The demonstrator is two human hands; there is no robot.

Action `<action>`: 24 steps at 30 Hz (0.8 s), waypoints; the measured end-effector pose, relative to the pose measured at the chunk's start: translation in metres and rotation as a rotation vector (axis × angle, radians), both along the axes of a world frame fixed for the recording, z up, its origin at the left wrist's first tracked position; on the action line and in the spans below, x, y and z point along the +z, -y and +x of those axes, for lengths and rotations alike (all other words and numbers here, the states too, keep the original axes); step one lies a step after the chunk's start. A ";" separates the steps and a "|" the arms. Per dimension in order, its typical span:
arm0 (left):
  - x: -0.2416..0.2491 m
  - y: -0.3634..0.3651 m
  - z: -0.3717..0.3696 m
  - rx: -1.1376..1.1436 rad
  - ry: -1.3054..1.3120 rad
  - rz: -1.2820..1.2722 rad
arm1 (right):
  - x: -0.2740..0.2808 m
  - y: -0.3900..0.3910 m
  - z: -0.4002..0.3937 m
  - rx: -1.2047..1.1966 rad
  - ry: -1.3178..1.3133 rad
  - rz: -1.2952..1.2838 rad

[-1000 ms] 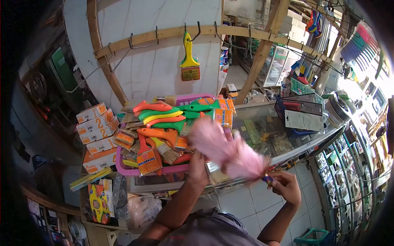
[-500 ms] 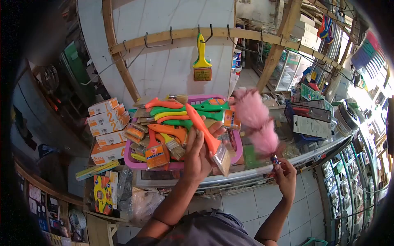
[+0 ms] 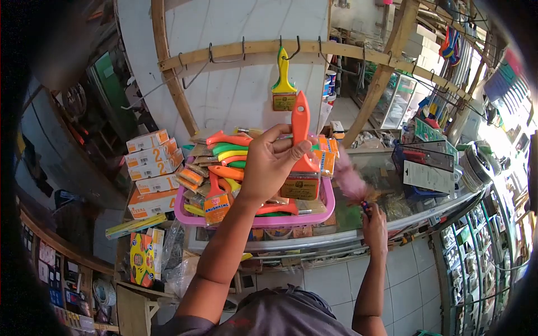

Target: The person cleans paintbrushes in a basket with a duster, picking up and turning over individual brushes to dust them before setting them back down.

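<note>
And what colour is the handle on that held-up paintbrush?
The handle is reddish orange, best seen in the head view.

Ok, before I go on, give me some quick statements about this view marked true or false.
1. The left hand holds an orange-handled brush. True.
2. That brush's handle points down. False: it points up.
3. The right hand is empty. False: it grips a pink duster.
4. A yellow and green brush hangs at the wooden rail. True.
5. The basket of brushes is blue. False: it is pink.
</note>
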State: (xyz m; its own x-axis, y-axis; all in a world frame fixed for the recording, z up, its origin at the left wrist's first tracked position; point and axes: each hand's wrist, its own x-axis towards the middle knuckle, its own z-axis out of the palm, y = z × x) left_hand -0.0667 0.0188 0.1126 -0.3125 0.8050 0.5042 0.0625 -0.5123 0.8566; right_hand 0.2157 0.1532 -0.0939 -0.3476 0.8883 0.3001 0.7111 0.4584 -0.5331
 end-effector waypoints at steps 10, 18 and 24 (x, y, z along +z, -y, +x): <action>0.052 -0.006 0.000 0.068 -0.085 0.068 | 0.165 0.028 -0.087 0.683 -0.580 -0.053; 0.103 -0.033 -0.024 0.084 -0.171 0.107 | 0.265 0.021 -0.142 0.970 -0.832 -0.338; 0.105 -0.037 -0.033 -0.118 -0.013 -0.048 | 0.267 0.032 -0.142 0.886 -0.944 -0.401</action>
State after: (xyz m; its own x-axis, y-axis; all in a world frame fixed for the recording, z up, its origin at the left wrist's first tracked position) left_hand -0.0996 0.0561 0.2173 -0.2084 0.8592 0.4673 0.0154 -0.4748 0.8799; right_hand 0.0742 0.1215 0.1734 -0.6509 0.5570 0.5157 -0.4479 0.2667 -0.8534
